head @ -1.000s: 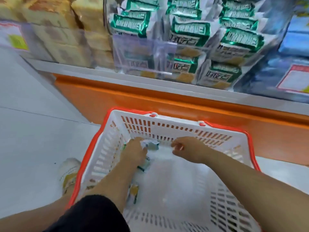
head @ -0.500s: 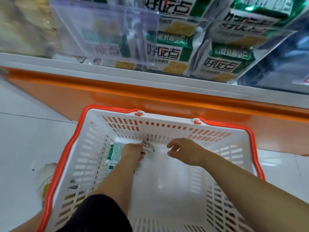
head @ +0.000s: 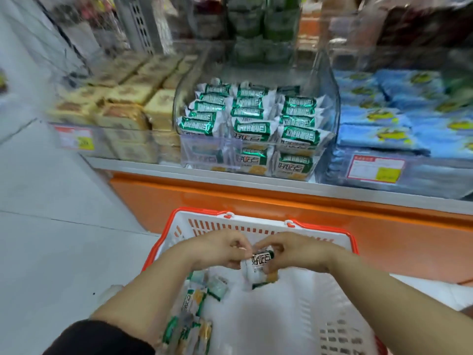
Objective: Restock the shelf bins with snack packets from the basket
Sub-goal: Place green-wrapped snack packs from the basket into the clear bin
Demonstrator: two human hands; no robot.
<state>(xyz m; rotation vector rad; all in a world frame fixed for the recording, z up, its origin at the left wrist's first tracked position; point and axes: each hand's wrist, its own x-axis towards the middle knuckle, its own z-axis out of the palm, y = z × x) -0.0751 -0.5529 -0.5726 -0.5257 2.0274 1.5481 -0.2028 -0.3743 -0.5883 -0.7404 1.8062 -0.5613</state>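
Shop aisle, low shelf [head: 133, 163]: restock well under way, not finished.
At lower left the basket [head: 158, 244] holds several loose packets [head: 194, 303] yet to be shelved. At lower centre, the left hand [head: 220, 248] and the right hand [head: 294, 249] both pinch one packet [head: 261, 260], which hangs over the basket, well below the shelf. Above, at centre frame, the clear bin [head: 256, 119] looks nearly full with three rows, so I judge only a few placements remain.
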